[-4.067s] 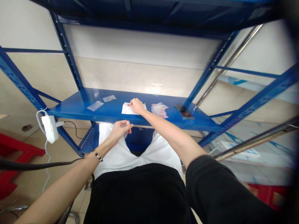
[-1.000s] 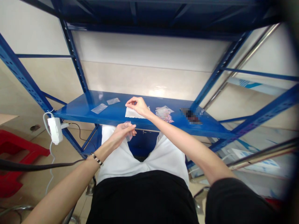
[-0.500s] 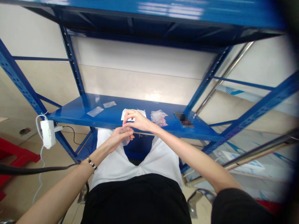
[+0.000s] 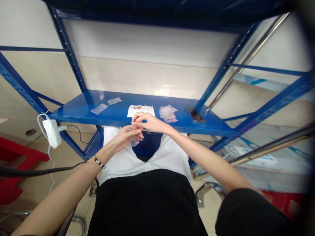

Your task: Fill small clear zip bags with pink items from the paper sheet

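My left hand (image 4: 126, 136) is closed on a small clear plastic bag (image 4: 135, 142), whose lower end hangs below the fingers with pinkish bits inside. My right hand (image 4: 150, 122) meets it from the right, thumb and fingertips pinched together at the bag's top. Whatever lies between those fingertips is too small to make out. Just beyond the hands, a white sheet (image 4: 145, 112) lies on the blue shelf (image 4: 115, 114) with a few small reddish pieces (image 4: 137, 107) on it. To its right is a heap of small clear bags (image 4: 168, 113) holding pink and red bits.
Two flat clear bags, a nearer one (image 4: 99, 108) and a farther one (image 4: 114, 101), lie at the shelf's left. A blurred-out dark object (image 4: 196, 114) is at the right. A white power strip (image 4: 52, 132) hangs by the left post. Blue uprights frame both sides.
The view has tilted downward a little. My right hand's fingers have drawn closer together at the bag's top, and the reddish pieces on the white sheet now show.
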Tool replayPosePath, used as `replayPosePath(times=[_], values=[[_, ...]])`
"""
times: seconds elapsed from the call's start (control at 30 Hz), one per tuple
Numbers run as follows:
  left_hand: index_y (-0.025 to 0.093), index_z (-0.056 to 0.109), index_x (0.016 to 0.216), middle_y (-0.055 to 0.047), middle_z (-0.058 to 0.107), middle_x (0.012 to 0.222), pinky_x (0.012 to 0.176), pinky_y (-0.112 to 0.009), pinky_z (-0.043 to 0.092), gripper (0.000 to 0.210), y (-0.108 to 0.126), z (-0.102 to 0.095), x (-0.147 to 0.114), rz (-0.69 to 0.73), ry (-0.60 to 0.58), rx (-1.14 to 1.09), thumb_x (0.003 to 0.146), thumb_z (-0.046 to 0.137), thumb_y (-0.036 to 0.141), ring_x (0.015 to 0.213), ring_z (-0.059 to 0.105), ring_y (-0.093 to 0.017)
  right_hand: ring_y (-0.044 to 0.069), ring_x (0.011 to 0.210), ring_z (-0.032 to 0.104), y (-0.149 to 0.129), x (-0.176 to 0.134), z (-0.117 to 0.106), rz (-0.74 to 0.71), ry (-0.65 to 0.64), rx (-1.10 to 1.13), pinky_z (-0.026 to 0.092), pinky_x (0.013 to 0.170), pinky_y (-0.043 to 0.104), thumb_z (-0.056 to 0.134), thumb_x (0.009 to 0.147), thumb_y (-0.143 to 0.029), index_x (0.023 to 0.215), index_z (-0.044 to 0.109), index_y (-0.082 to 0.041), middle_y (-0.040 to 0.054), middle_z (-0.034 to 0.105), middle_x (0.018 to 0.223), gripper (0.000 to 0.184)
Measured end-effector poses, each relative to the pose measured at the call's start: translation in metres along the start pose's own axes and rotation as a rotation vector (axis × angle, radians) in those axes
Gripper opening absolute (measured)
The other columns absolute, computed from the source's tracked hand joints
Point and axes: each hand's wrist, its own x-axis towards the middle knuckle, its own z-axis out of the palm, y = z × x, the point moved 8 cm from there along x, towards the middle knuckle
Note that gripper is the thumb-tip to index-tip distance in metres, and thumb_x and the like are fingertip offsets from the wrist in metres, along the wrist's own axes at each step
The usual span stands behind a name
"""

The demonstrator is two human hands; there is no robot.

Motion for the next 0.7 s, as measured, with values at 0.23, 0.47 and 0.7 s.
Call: replayPosePath(times=[0.23,0.47,0.7], values=[[0.011,0.070,0.108,-0.018,0.071,0.111,0.086,-0.036,0.054,0.038,-0.010,0.016,-0.006,-0.108,-0.091,0.151,0.077,0.078,0.033,0.103,0.068,-0.028,0.016,0.080,0.054,-0.010,-0.030,-0.009,0.101,0.200,-0.052,0.042,0.079,0.029,0.049,0.098,-0.041,0.071,0.058,-0.016,0.0037,0.060,0.082,0.037],[0.010,0.070,0.091,-0.016,0.075,0.078,0.047,-0.022,0.048,0.040,-0.018,0.022,-0.010,-0.154,-0.204,0.397,0.086,0.065,0.049,0.058,0.071,-0.021,0.014,0.066,0.047,-0.003,-0.072,-0.033,0.279,0.490,-0.049,0.039,0.064,0.026,0.048,0.096,-0.046,0.066,0.052,-0.018,0.0001,0.051,0.067,0.042],[0.010,0.069,0.089,-0.014,0.074,0.070,0.052,-0.026,0.052,0.039,-0.016,0.025,-0.012,-0.081,-0.117,0.377,0.082,0.069,0.048,0.054,0.070,-0.021,0.015,0.073,0.063,0.005,-0.120,0.005,0.491,0.666,0.482,0.049,0.059,0.025,0.063,0.088,-0.048,0.120,0.054,-0.025,0.0035,0.065,0.094,0.041]])
